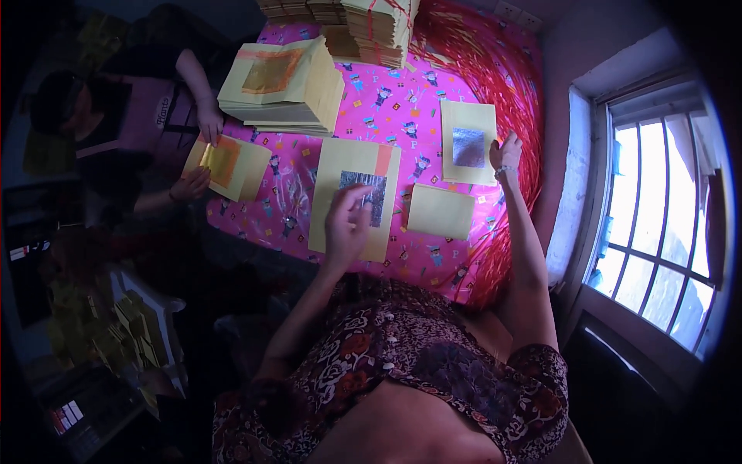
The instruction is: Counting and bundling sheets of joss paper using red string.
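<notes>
A pale yellow paper sheet [328, 193] with a silver foil square [379, 203] and an orange strip lies in front of me. Over the foil is my left hand [348, 228], fingers bent and apart, slightly blurred, with no object visible in it. To the right, a second set of yellow sheets [468, 116] bears another silver foil square [468, 147]. My right hand [506, 155] is at the right edge of these sheets, fingers loosely bent and apart; whether it touches the paper is unclear. Between the two lies a smaller plain yellow paper stack [440, 210].
A tall yellow paper stack [317, 97] stands at the back left, tied bundles [379, 35] behind it. Red shiny strands [519, 100] line the right side of the pink patterned table cover [421, 143]. At left, a co-worker's hands [193, 184] handle gold-foiled paper [251, 166]. A barred window [657, 201] is right.
</notes>
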{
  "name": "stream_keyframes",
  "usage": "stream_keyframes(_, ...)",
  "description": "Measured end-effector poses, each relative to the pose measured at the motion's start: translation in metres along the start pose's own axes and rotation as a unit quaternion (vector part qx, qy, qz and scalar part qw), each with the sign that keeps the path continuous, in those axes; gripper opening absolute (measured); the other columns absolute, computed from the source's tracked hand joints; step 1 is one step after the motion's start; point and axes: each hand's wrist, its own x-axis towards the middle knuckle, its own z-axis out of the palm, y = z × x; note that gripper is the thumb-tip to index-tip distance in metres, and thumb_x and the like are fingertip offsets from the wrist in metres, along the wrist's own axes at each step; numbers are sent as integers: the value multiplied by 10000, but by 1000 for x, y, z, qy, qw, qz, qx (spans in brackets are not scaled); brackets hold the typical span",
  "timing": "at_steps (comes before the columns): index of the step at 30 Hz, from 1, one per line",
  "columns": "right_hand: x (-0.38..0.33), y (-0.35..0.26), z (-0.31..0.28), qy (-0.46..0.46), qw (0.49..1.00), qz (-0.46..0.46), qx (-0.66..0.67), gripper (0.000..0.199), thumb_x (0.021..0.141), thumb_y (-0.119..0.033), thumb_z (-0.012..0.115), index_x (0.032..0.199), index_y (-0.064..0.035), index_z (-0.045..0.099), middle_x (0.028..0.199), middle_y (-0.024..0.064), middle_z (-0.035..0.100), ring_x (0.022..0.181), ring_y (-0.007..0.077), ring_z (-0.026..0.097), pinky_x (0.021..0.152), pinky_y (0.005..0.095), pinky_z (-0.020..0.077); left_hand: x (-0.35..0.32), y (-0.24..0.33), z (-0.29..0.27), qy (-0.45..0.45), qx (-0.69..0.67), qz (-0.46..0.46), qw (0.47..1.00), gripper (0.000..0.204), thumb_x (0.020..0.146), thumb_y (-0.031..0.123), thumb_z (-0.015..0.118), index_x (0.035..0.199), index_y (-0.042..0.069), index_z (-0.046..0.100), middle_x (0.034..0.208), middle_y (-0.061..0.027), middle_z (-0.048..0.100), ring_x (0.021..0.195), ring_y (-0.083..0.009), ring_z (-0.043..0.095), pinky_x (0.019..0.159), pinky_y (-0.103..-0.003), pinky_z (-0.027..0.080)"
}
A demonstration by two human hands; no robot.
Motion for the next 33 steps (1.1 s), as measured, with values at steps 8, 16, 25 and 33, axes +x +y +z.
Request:
stream_keyframes(8,-81,-103,-58,-240,914,-227,236,343,873,-236,572,1144,-30,532,1062,182,562,1006,321,567,856,371,455,-22,-28,-73,-106,212,84,968,705,637,259,783,1240,83,462,1278,-175,377,1212,-347,349,995,-443,321)
stream_keyframes(16,-44,-178,-26,-475,831,-148,249,632,867,-508,519,1276,-30,457,1243,139,529,1163,251,484,1006,354,357,-79,-79,-57,206,-201,-203,936,739,745,335,721,1324,66,351,1259,-176,409,1178,-296,413,1006,-394,340)
stream_keyframes(25,0,-123,93,-574,762,-167,248,478,918,-433,385,1265,-125,498,1238,50,552,1172,231,456,958,509,358,-119,-128,6,155,-637,-501,565,564,803,592,510,1063,91,532,1143,-83,530,1094,-313,496,936,-484,360)
stream_keyframes(33,-29,-159,90,-561,731,-360,146,392,861,-149,514,1221,3,482,1204,135,548,1131,209,513,975,328,392,-100,-162,28,189,-728,-345,562,468,884,485,433,1121,97,543,1050,-68,609,962,-257,582,840,-421,476)
